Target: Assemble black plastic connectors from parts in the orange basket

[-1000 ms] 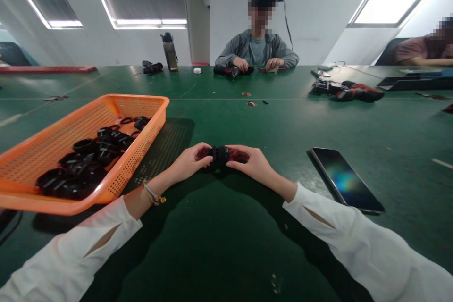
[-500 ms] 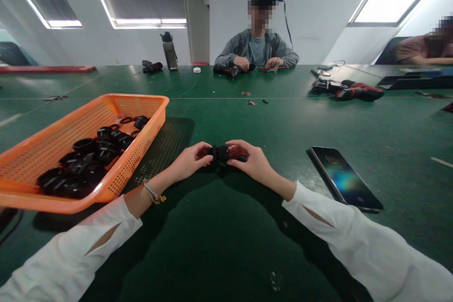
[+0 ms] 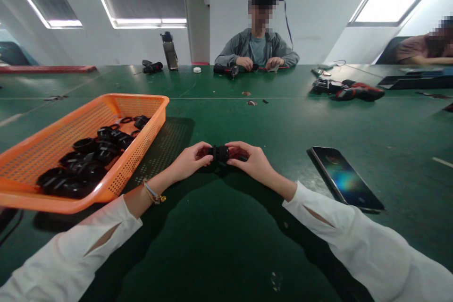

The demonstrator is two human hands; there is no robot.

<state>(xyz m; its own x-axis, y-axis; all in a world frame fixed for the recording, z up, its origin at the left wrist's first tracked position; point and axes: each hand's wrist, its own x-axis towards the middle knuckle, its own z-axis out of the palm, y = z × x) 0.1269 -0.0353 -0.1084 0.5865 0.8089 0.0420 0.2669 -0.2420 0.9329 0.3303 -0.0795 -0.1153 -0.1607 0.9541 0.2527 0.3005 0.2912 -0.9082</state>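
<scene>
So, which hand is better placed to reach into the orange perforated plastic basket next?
Left, probably: the left hand is nearer the basket, on its own side, while the right hand would have to cross over. Both pinch the black cylindrical part, so the right would likely need to hold it alone.

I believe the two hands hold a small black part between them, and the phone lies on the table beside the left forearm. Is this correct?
Not quite: the head view shows the phone beside the right forearm. The two hands do hold a small black part between them.
</scene>
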